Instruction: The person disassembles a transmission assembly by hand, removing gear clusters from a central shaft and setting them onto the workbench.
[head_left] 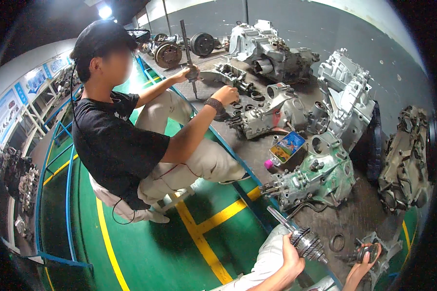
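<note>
Ok so, quick rundown, biggest stuff 1st. We've got a green floor (148,237) w/ yellow lines, then the long dark desk (359,218) running up along the wall. A co-worker (114,140) in a black cap & tee sits on the far L, one hand round an upright shaft (184,43). On the desk: a big grey gearbox (272,53) at the back, a silver housing (347,92) nearer us, a grimy housing (405,160) over on the R, and a green-stained gearbox (325,174) approx mid-desk.

Closest to us is a grey casting (388,254) at the lower R. Our geared shaft (310,245) is at the near edge of the desk, plain end up toward the green-stained gearbox, gears lower down. Our L hand (292,257) is clamped on it, fingers round the gear stack.

Our R hand (364,266) is wrapped round a dark part (365,251) just beside the casting; can't tell exactly what it is tho. Smallest thing: a dark ring (336,242) lying flat on the desk btwn our hands.
</note>
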The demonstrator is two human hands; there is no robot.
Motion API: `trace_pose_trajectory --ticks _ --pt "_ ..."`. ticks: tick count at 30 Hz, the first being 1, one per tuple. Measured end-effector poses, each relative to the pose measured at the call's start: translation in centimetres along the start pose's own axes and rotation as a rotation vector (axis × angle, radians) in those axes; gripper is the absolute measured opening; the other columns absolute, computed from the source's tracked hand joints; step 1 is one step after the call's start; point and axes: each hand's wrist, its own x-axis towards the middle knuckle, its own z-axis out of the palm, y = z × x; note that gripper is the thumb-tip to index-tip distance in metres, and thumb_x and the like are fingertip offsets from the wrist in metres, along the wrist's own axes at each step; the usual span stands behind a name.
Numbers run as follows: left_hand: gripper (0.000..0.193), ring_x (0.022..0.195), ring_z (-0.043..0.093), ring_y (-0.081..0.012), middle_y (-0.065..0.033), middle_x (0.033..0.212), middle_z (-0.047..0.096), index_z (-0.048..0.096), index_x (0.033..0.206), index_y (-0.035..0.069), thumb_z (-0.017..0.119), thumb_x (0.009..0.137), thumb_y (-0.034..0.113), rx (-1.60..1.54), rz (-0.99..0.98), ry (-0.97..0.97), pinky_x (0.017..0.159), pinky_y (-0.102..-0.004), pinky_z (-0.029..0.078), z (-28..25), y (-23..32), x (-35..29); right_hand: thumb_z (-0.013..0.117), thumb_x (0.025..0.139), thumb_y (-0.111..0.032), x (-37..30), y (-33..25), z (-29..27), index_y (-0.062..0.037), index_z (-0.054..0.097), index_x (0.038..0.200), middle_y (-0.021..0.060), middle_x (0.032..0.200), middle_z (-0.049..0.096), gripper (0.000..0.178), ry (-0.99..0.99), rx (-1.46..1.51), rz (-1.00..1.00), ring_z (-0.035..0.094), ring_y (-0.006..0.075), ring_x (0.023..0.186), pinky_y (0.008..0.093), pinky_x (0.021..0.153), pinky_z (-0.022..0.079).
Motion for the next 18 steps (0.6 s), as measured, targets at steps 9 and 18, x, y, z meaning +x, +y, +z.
trace_pose_trajectory --ticks 9,18 --pt "0.043 0.085 0.068 -0.0274 -0.0104 0.095 0.071 0.066 0.104 0.007 0.041 0.099 0.042 0.016 -0.015 0.001 0.083 -0.0455 0.055 -0.5 1.2 0.3 0.065 0.095 -0.022 0.6 1.2 -0.9 -0.0067 0.036 0.149 0.0121 0.122 0.055 0.064 -0.081 0.009 -0.085 0.053 0.0249 0.111 0.0387 0.099 0.045" --pt "0.024 0.082 0.061 -0.0173 -0.0045 0.096 0.059 0.055 0.112 0.008 0.049 0.099 0.027 -0.059 0.061 0.020 0.074 -0.0348 0.055 -2.6 2.4 3.8 0.073 0.091 -0.015 1.6 4.1 -4.8 -0.0005 0.054 0.128 0.0208 0.123 0.059 0.044 0.049 -0.311 -0.416 0.059 0.0326 0.102 0.0469 0.084 0.053"
